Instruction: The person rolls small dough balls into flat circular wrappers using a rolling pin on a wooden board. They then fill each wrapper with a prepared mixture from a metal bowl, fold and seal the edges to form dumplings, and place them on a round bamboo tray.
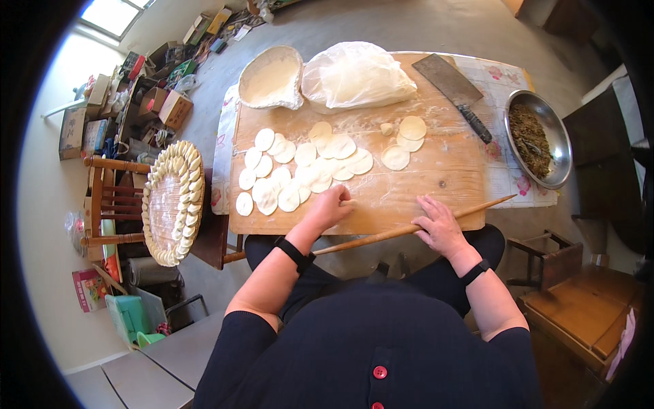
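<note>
My left hand is at the board's near edge, fingertips pinched on a small pale piece of dough, mostly hidden by the fingers. Under the palm of my right hand lies a long tapered wooden rolling pin, slanting across the front edge of the wooden board. The fingers of that hand stretch over the pin onto the board. Left of centre, many round dough wrappers overlap. Three more wrappers lie at right of centre, beside a small dough lump.
At the board's back are a flour-coated bowl, a plastic bag with pale contents and a cleaver. A steel bowl of filling stands at right. On a chair at left rests a round tray of dumplings.
</note>
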